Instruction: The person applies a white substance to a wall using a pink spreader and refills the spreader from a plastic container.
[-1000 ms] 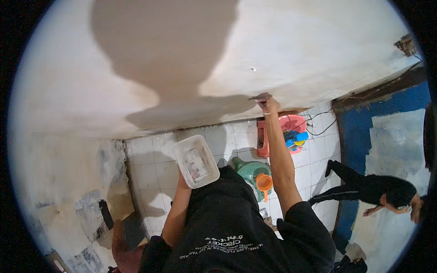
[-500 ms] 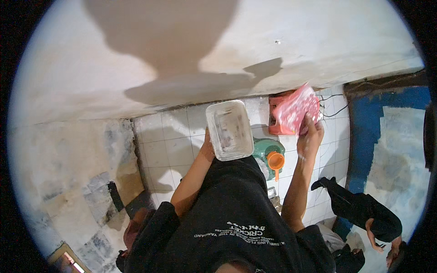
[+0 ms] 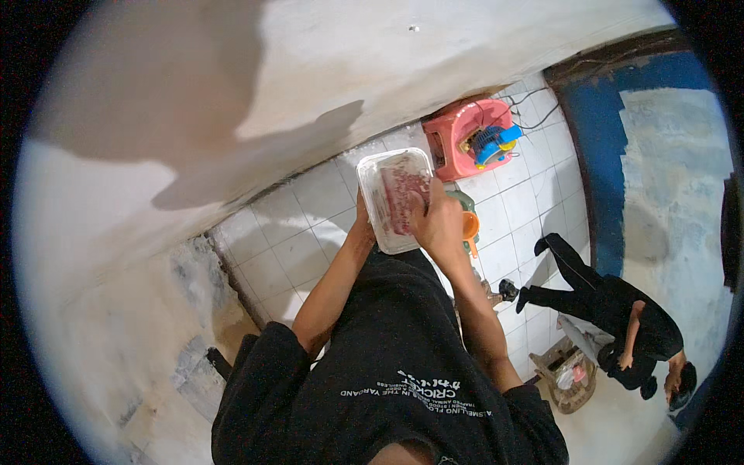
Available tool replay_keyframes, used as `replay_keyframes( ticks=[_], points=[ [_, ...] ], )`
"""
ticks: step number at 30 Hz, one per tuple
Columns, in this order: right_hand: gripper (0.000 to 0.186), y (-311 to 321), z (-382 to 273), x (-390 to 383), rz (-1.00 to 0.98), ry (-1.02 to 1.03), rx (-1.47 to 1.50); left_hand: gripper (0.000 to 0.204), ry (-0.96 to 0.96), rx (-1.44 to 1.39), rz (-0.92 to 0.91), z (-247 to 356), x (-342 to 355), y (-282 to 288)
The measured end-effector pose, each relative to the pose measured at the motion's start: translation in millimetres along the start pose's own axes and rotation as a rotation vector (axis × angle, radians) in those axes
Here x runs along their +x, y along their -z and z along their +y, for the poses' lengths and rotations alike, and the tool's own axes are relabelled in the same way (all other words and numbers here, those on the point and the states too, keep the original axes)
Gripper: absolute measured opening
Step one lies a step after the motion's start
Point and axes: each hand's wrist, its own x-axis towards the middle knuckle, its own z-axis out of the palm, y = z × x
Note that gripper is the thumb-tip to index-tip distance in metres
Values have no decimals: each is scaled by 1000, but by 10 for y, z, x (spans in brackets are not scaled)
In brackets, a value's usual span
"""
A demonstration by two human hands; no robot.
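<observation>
A white plastic tub (image 3: 372, 182) is in my left hand (image 3: 361, 225), whose fingers are wrapped round its left side, partly hidden. My right hand (image 3: 439, 221) reaches over the tub's right edge, fingers closed on a flat pinkish-red thing (image 3: 399, 198) lying inside it; its exact shape is unclear through the pale smears. Just beyond, on the tiled floor, stands a pink plastic stool or basin (image 3: 457, 139) with a blue and yellow object (image 3: 492, 147) on it. An orange dipper (image 3: 470, 226) and a green container (image 3: 465, 198) are partly hidden behind my right hand.
A patchy pale wall (image 3: 310, 54) rises ahead, another (image 3: 155, 325) at left. At right, a person (image 3: 643, 333) in black is by a blue-and-white painted wall (image 3: 659, 155), near a wooden stool (image 3: 566, 384) with items on it. Cables (image 3: 542, 116) run along the floor.
My right hand has come down from the wall to the tub, and the blurred pink thing now sits inside it. The tub moved up from its earliest position; the view has shifted.
</observation>
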Motion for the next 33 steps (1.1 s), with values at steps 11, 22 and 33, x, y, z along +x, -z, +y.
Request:
replay_keyframes(
  ticks=[11, 22, 33],
  points=[
    [16, 114, 163, 150, 56, -179, -110, 70, 194, -28, -5, -39, 252, -290],
    [13, 309, 349, 110, 160, -152, -66, 78, 293, 80, -44, -368, 593, -154],
    [13, 684, 970, -95, 43, -158, -51, 57, 274, -80, 8, -1117, 695, -52]
  ],
)
